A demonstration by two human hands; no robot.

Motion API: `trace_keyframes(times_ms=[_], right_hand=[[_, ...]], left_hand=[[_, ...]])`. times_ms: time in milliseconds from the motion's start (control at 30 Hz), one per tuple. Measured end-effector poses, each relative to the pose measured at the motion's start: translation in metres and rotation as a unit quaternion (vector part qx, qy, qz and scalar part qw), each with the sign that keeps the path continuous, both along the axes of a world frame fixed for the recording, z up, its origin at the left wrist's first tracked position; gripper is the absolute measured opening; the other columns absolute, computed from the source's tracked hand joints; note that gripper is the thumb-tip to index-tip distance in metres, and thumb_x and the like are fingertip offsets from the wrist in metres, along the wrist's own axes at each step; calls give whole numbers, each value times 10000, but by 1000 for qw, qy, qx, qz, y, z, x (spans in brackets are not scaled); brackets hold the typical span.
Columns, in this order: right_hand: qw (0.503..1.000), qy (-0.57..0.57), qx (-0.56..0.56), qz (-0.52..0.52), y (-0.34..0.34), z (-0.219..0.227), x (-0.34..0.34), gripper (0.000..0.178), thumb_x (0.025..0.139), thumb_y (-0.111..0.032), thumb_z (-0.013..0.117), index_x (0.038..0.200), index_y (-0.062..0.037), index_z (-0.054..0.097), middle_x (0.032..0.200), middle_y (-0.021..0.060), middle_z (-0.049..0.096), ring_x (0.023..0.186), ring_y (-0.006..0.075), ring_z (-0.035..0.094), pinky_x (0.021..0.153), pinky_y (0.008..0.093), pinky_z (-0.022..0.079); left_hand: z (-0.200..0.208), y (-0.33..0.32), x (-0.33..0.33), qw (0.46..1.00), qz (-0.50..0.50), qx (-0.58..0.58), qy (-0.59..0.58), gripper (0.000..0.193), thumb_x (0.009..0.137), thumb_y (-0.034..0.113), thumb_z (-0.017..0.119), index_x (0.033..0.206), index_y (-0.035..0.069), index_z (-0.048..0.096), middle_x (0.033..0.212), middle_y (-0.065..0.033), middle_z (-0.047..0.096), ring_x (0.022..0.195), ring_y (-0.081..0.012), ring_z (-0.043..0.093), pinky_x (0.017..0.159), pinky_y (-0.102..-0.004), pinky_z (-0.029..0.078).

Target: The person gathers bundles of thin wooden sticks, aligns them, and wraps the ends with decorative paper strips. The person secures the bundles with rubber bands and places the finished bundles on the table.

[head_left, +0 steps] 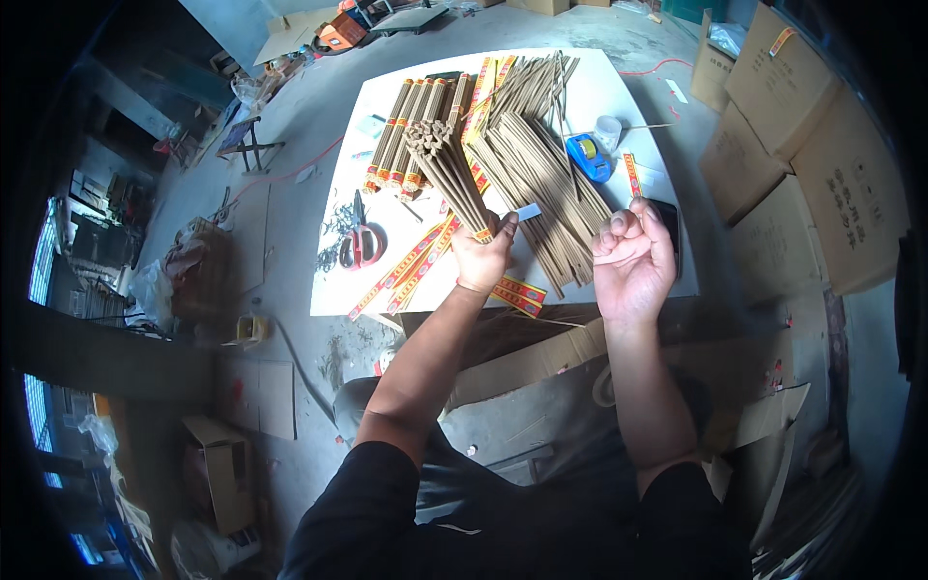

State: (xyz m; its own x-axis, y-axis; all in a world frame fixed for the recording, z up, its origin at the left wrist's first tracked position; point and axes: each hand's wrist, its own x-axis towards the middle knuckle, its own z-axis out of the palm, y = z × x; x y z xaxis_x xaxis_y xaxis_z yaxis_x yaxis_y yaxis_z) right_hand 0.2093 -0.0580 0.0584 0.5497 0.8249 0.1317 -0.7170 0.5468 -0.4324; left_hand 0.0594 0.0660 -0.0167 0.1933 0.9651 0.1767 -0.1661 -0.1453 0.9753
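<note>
My left hand (483,256) is closed round the lower end of a bundle of brown incense sticks (454,179), which fans out toward its far end. A red-and-yellow band shows on the bundle by my fingers, and a small white slip (529,211) sits beside my thumb. My right hand (633,266) is raised over the table's right side, palm up and fingers curled in. From its fingertips a short red-and-yellow paper label (632,174) sticks up. Loose incense sticks (541,184) lie in a wide heap between and beyond my hands.
On the white table (333,280) lie banded incense bundles (411,126), red-handled scissors (361,242), long label strips (406,271), a blue tape dispenser (588,158) and a clear cup (608,132). A dark flat object is partly behind my right hand. Cardboard boxes (783,126) stand at right.
</note>
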Motion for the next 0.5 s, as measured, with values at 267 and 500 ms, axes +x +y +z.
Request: trace_keyframes(times_ms=[267, 500], right_hand=[[994, -30, -62, -81, 15, -11, -17, 118, 962, -194, 640, 962, -80, 668, 734, 30, 604, 656, 133, 551, 601, 289, 420], [984, -151, -87, 32, 2, -33, -83, 614, 974, -422, 701, 1411, -54, 479, 1299, 94, 580, 1226, 179, 546, 976, 369, 488]], left_hand=[[59, -11, -11, 994, 33, 2, -105, 238, 949, 83, 739, 819, 38, 545, 613, -31, 549, 470, -112, 489, 434, -293, 393], [179, -39, -38, 829, -31, -23, -557, 477, 1026, 266, 640, 628, 163, 398, 548, 40, 352, 541, -118, 408, 651, -318, 468]])
